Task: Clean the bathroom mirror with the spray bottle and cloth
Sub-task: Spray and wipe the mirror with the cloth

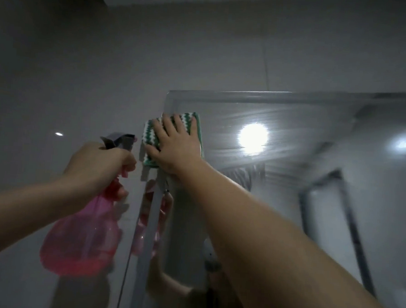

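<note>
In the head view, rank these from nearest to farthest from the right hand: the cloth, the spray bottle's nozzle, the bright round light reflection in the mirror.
Measured from the right hand:
1. Cloth: directly under the flat palm, pressed to the mirror's upper left corner.
2. Spray bottle's nozzle: just to its left, off the glass.
3. Bright round light reflection: to its right, farther across the glass.

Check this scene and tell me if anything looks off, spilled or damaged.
Nothing is broken or spilled. The only oddity is the mirror: streaky wet smears run across its upper part around the reflected light, so it is not yet wiped clear. The right hand presses the cloth flat at the top left corner; the left hand grips the spray bottle.
</note>
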The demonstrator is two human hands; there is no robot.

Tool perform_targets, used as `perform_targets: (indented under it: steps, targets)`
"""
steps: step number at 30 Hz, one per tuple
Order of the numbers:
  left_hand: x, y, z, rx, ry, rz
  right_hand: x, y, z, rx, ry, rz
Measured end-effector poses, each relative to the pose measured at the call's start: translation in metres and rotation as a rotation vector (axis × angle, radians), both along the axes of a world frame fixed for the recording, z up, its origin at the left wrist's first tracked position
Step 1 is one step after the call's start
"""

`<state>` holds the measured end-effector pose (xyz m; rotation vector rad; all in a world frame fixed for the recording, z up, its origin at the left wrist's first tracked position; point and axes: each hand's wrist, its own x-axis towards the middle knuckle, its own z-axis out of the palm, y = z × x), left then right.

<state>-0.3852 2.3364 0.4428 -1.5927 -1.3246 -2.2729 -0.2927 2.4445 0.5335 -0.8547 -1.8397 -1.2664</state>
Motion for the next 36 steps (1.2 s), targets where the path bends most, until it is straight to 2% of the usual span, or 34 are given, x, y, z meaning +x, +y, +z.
perform_targets:
  steps: [3,7,17,20,23,26,31,36]
  targets:
    - [-0.003,0.001,0.014,0.014,0.021,0.031,0.018,0.0,0.028,-0.001,0.026,0.017]
    - [0.016,0.008,0.032,0.04,0.014,-0.019,0.076,0.002,0.051,0.005,0.198,0.007]
    - [0.099,0.027,0.0,0.037,-0.004,-0.26,0.252,0.011,0.013,-0.025,0.494,-0.084]
    - [0.093,0.022,-0.015,0.002,-0.057,-0.346,0.253,0.013,0.003,-0.056,0.574,-0.104]
    - [0.072,0.016,-0.027,-0.01,-0.055,-0.31,0.224,0.01,-0.002,-0.093,0.669,-0.117]
    - [0.047,0.008,-0.036,-0.018,-0.061,-0.289,0.172,0.006,-0.008,-0.068,0.548,-0.12]
    - [0.015,-0.003,-0.054,-0.048,-0.023,-0.208,0.084,0.005,-0.033,-0.005,0.191,-0.062]
    - [0.015,-0.009,-0.06,-0.079,0.003,-0.184,0.09,0.007,-0.074,0.052,-0.131,-0.111]
